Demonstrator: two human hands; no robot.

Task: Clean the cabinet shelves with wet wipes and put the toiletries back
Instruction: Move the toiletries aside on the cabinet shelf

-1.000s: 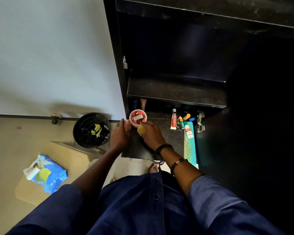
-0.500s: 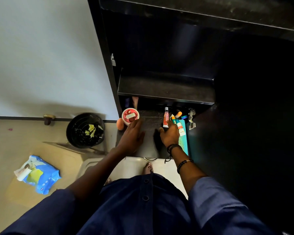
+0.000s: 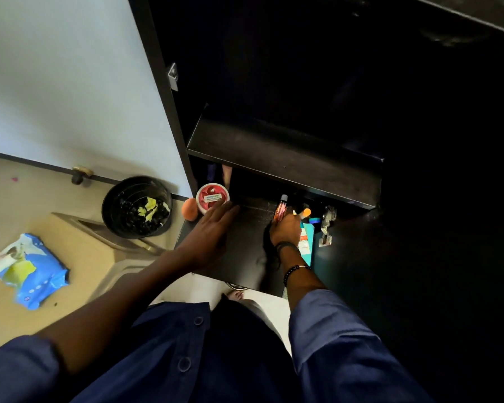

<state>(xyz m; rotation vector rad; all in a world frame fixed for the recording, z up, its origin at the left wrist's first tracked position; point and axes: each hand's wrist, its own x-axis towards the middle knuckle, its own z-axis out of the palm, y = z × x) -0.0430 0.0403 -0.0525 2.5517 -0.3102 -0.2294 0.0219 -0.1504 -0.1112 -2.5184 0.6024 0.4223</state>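
The left hand (image 3: 211, 231) lies flat with fingers straight, its tips touching the red jar (image 3: 212, 197) at its twelve o'clock on the lower shelf (image 3: 245, 257). At its three o'clock, the right hand (image 3: 285, 232) curls round the base of a red tube (image 3: 281, 209). An orange sponge (image 3: 189, 208) sits just beside the jar at nine o'clock. Farther that way stands a black bin (image 3: 128, 187), and a wet wipes pack (image 3: 31, 269) lies on the floor at eight o'clock.

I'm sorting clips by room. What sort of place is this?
Probably a home bathroom or bedroom corner: a dark cabinet with open shelves holds toiletries, a red-lidded jar and a tube, and a wipes pack and small bin sit beside it.
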